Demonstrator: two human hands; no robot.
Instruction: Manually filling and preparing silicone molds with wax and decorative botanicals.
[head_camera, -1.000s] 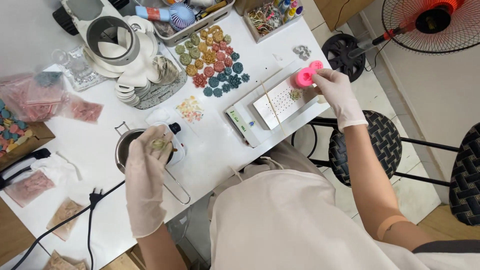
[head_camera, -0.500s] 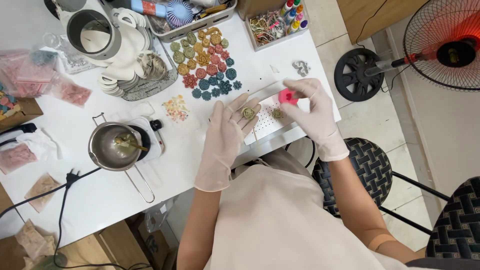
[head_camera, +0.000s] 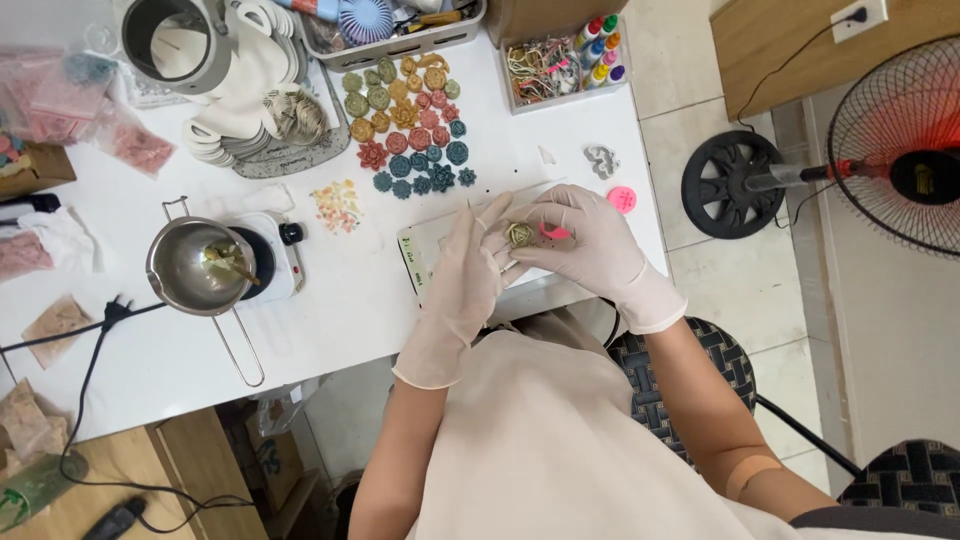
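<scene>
1. Both gloved hands are meeting over the front edge of the counter (head_camera: 330, 330), and their fingertips are pinching a small olive-green flower piece (head_camera: 519, 235) between them.
2. Left hand (head_camera: 462, 275) is reaching up from below, its grip closing narrowly on the flower's left side with the fingers held long and together.
3. Right hand (head_camera: 590, 245) is curling in from the right, its grip closing on the flower's right side; a small pink piece (head_camera: 553, 232) is showing just under its fingers, and whether those fingers are holding it cannot be told.
4. Directly beneath the hands a pale flat board (head_camera: 430, 255) is lying on the counter.
5. Just to the right, a round pink disc (head_camera: 622, 199) is sitting near the counter's edge, with a small grey cutter shape (head_camera: 600, 160) above it.
6. Further up, rows of coloured flower pieces (head_camera: 410, 135) in olive, red and blue-green are lying side by side.
7. Well to the left, a metal pot (head_camera: 200, 268) is standing on a small white hot plate (head_camera: 275, 255).
8. Off the counter to the right, a floor fan (head_camera: 895, 150) is standing on the tiled floor.
</scene>
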